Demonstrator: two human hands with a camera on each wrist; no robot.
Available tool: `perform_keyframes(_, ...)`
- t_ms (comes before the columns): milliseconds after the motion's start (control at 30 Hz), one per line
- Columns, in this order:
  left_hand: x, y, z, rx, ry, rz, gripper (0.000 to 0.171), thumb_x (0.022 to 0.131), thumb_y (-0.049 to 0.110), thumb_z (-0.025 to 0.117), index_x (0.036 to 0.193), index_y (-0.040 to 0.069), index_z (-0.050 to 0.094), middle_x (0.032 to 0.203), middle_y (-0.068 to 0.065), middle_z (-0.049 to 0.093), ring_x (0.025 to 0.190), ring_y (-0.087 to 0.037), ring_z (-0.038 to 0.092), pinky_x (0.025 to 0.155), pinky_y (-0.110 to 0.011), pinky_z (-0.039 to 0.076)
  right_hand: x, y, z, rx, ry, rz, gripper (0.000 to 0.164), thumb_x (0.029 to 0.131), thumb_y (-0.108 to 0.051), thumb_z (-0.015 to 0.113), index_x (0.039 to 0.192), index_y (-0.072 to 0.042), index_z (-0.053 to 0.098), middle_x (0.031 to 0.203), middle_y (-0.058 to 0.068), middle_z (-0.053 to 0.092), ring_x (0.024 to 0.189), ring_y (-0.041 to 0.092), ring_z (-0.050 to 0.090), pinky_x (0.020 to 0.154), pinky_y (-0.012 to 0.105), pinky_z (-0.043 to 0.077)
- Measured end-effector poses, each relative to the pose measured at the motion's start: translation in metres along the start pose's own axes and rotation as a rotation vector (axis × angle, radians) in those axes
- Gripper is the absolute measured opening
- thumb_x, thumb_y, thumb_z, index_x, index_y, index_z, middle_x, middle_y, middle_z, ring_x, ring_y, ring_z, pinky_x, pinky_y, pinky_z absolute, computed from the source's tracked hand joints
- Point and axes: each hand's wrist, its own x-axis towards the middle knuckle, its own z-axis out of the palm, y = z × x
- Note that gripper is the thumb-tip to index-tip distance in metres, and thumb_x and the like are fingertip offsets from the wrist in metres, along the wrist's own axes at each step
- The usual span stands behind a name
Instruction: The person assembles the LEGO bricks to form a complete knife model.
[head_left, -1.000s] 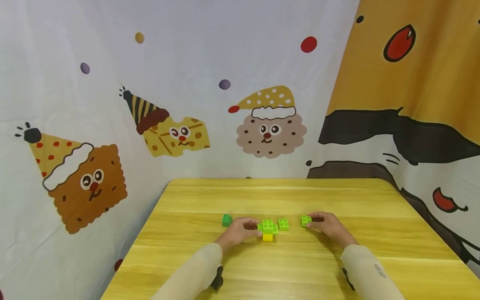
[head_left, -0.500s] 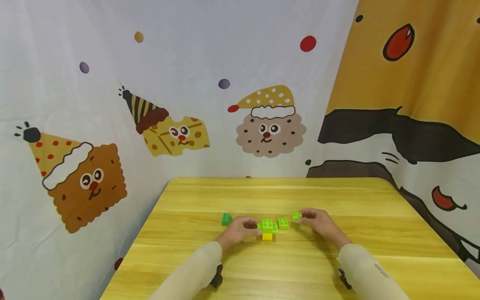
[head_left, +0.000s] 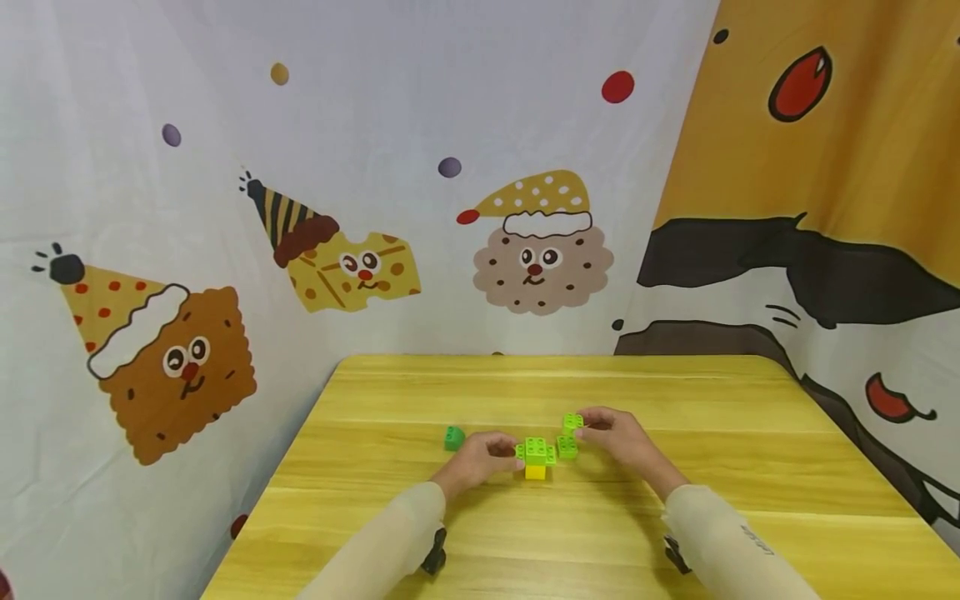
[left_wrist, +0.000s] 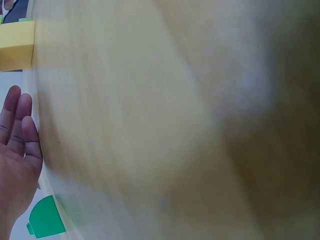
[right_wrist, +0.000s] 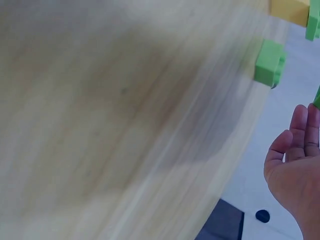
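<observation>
In the head view, a small build of light green toy bricks (head_left: pixel 536 450) stands on a yellow brick (head_left: pixel 536 472), a light green piece jutting out on each side. My left hand (head_left: pixel 483 458) pinches its left side between thumb and fingers. My right hand (head_left: pixel 615 437) pinches a light green brick (head_left: pixel 572 422), held up just behind another light green brick (head_left: pixel 567 447) on the table. The right wrist view shows that table brick (right_wrist: pixel 269 62) from the side, with only a sliver of the held one at the frame edge. In the left wrist view, the yellow brick (left_wrist: pixel 16 45) lies beyond my fingertips.
A dark green brick with a rounded side (head_left: pixel 453 438) sits left of my left hand. The wood-grain table (head_left: pixel 420 387) ends at a back edge against a cartoon-printed cloth (head_left: pixel 442 333).
My right hand has moved left and slightly back with its light green brick, from the right side to just behind the loose table brick. My left hand and the build stay put.
</observation>
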Motion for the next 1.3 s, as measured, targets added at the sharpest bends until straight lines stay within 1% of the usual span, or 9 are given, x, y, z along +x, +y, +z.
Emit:
perform_keyframes(267, 0.000, 0.001, 0.001, 0.012, -0.007, 0.009, 0.029, 0.086, 0.031, 0.080, 0.111, 0.019, 0.073, 0.099, 0.006, 0.066, 0.091, -0.014, 0.059, 0.081, -0.033, 0.050, -0.003, -0.015, 0.009, -0.011, 0.006, -0.043, 0.042, 0.089, -0.026, 0.077, 0.123, -0.004, 0.067, 0.114, 0.007, 0.068, 0.102, 0.023, 0.060, 0.087, 0.040, 0.050)
perform_keyframes(567, 0.001, 0.000, 0.001, 0.006, -0.010, 0.001, 0.033, 0.085, 0.034, 0.080, 0.114, 0.019, 0.072, 0.101, 0.006, 0.066, 0.094, -0.013, 0.060, 0.083, -0.035, 0.051, -0.003, -0.025, 0.020, -0.016, -0.011, -0.054, 0.039, 0.088, -0.027, 0.078, 0.120, -0.007, 0.069, 0.108, 0.003, 0.069, 0.101, 0.022, 0.060, 0.082, 0.037, 0.051)
perform_keyframes(700, 0.002, 0.000, 0.001, 0.000, -0.013, -0.009, 0.034, 0.085, 0.036, 0.080, 0.114, 0.019, 0.072, 0.102, 0.006, 0.066, 0.094, -0.013, 0.060, 0.082, -0.035, 0.051, -0.003, -0.029, 0.024, -0.004, -0.021, -0.072, 0.037, 0.087, -0.027, 0.079, 0.118, -0.008, 0.071, 0.105, 0.002, 0.069, 0.099, 0.022, 0.059, 0.077, 0.034, 0.051)
perform_keyframes(867, 0.001, 0.002, 0.000, -0.003, -0.017, -0.011, 0.032, 0.086, 0.035, 0.079, 0.113, 0.020, 0.072, 0.101, 0.006, 0.066, 0.093, -0.013, 0.060, 0.081, -0.034, 0.051, -0.004, -0.033, 0.030, 0.010, -0.027, -0.097, 0.036, 0.087, -0.022, 0.079, 0.119, -0.008, 0.071, 0.102, 0.002, 0.068, 0.096, 0.022, 0.059, 0.071, 0.033, 0.051)
perform_keyframes(1000, 0.001, 0.003, 0.000, 0.004, -0.017, -0.009, 0.031, 0.086, 0.035, 0.079, 0.112, 0.021, 0.073, 0.101, 0.007, 0.067, 0.093, -0.013, 0.060, 0.081, -0.035, 0.051, -0.004, -0.035, 0.035, -0.001, -0.042, -0.114, 0.035, 0.087, -0.021, 0.079, 0.119, -0.008, 0.071, 0.102, 0.001, 0.068, 0.094, 0.021, 0.059, 0.071, 0.033, 0.051)
perform_keyframes(1300, 0.000, 0.003, -0.001, 0.004, -0.020, -0.003, 0.029, 0.087, 0.035, 0.079, 0.111, 0.021, 0.073, 0.101, 0.006, 0.067, 0.094, -0.013, 0.060, 0.082, -0.036, 0.051, -0.006, -0.037, 0.041, -0.031, -0.079, -0.164, 0.034, 0.086, -0.027, 0.079, 0.116, -0.011, 0.072, 0.105, 0.000, 0.068, 0.097, 0.021, 0.060, 0.074, 0.034, 0.053)
